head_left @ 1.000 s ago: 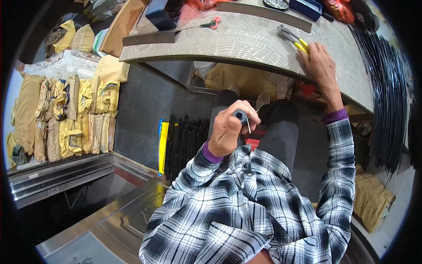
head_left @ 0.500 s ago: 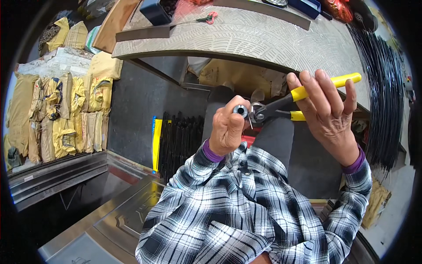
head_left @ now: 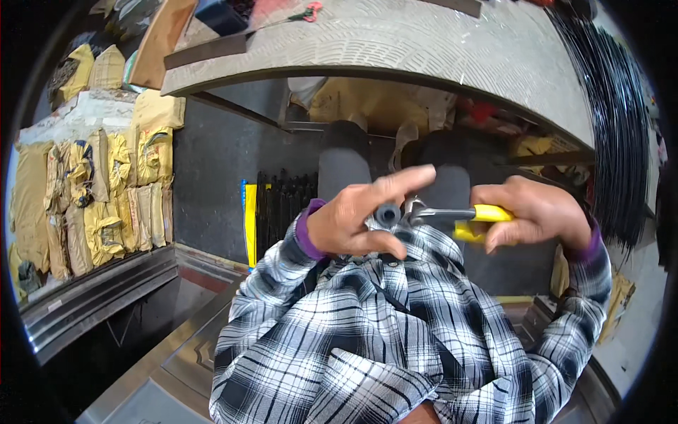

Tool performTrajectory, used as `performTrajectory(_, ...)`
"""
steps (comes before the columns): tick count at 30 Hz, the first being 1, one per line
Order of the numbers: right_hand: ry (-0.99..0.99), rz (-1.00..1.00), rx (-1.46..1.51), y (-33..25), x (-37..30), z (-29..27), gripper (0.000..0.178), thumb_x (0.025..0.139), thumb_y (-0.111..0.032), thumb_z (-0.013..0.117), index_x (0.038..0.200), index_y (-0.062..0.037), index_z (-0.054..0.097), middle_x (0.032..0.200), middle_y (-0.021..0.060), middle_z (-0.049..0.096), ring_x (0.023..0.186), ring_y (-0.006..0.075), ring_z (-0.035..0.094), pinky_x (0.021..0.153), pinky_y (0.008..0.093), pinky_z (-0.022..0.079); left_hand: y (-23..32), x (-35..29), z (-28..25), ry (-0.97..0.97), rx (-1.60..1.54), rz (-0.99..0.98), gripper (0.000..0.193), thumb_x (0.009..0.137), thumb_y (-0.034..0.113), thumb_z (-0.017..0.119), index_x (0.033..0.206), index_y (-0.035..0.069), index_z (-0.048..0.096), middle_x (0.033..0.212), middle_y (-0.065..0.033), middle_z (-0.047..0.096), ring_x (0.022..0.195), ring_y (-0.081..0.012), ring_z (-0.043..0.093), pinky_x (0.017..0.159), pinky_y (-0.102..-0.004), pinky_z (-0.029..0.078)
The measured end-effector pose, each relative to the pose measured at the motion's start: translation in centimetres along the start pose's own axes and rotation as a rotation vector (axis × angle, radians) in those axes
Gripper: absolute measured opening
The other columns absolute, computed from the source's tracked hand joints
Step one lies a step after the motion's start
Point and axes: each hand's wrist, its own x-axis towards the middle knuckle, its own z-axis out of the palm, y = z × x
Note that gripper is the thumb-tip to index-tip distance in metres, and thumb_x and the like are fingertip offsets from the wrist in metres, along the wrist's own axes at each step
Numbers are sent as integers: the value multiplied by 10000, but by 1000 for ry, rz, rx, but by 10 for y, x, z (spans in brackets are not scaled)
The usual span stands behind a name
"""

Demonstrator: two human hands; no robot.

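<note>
My left hand [head_left: 357,218] is at the tube, its index finger and thumb stretched out and apart. Between them the round hollow end of a dark metal tube [head_left: 388,215] faces up, and the other fingers are largely hidden behind it. Yellow-handled pliers [head_left: 452,213] lie in my right hand [head_left: 533,213], which is closed on their grips and blurred by motion. Their metal jaws are beside the tube on its right. Whether the jaws grip anything cannot be made out.
A grey textured table [head_left: 395,49] stands ahead, with red-handled scissors [head_left: 308,12] on it. Long black rods [head_left: 614,134] hang at its right end. Shorter black rods [head_left: 286,219] stand left of my legs. Paper-wrapped bundles [head_left: 106,191] fill the far left.
The pliers and my right hand have come down and nearer to me, the fingers going from spread to closed on the handles. My left index finger and thumb have stretched out from the tube.
</note>
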Motion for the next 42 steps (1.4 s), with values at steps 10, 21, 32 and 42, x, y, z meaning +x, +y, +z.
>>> performTrajectory(10, 756, -171, -1016, 16, 3, 51, 347, 587, -178, 723, 848, -41, 540, 955, 128, 454, 768, 239, 495, 645, 351, 421, 0, -3, 11, 59, 67, -116, 633, 676, 435, 697, 1069, -27, 517, 996, -153, 593, 878, -204, 600, 757, -283, 462)
performTrajectory(21, 663, -161, -542, 30, -12, 54, 226, 648, -20, 652, 845, -18, 541, 910, 106, 560, 853, 284, 574, 696, 367, 451, -1, 9, 14, -51, -48, 5, 617, 640, 272, 757, 1141, 15, 503, 1074, -136, 590, 879, -231, 624, 727, -284, 493)
performTrajectory(32, 761, -100, -964, 23, -16, 67, 679, 621, -117, 713, 1218, -26, 403, 989, 163, 525, 793, 291, 570, 688, 346, 476, -6, 7, 15, -21, 14, -24, 590, 617, 306, 763, 1050, -23, 537, 978, -154, 615, 848, -282, 620, 748, -314, 477)
performTrajectory(42, 590, -297, -415, 31, -18, 45, 540, 686, -302, 739, 1129, -78, 527, 920, 119, 547, 668, 201, 586, 553, 299, 474, -10, 7, 9, -153, -90, -21, 618, 629, 378, 716, 1086, 0, 540, 1007, -149, 608, 841, -257, 613, 741, -299, 470)
